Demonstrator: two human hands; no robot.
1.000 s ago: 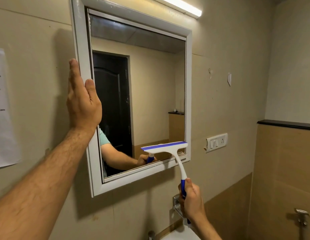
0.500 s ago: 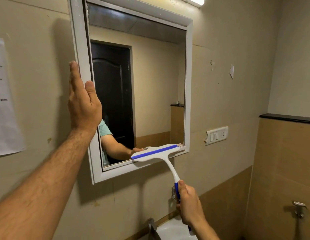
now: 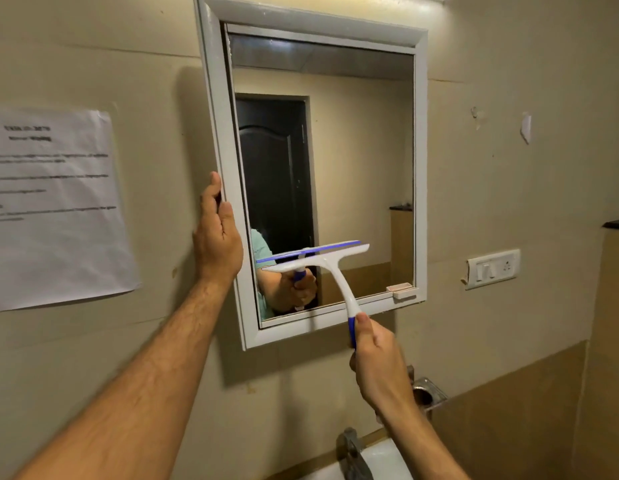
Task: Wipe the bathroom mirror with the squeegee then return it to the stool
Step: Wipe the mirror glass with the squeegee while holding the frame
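A white-framed mirror [image 3: 420,161] hangs on the beige wall. My right hand [image 3: 379,362] grips the blue handle of a white squeegee [image 3: 330,271]. Its blue-edged blade lies against the lower left part of the glass, tilted up to the right. My left hand [image 3: 216,237] presses flat on the mirror frame's left edge, fingers together and pointing up. The glass reflects a dark door, my arm and the squeegee. The stool is not in view.
A printed paper sheet [image 3: 55,206] is taped to the wall at left. A white switch plate [image 3: 491,268] sits right of the mirror. Below are a metal tap [image 3: 353,452], a white basin [image 3: 387,462] and a wall-mounted metal holder [image 3: 427,393].
The squeegee blade has moved left and up from the mirror's bottom right edge onto the lower left glass. The view has swung left and up. My left hand stays on the frame.
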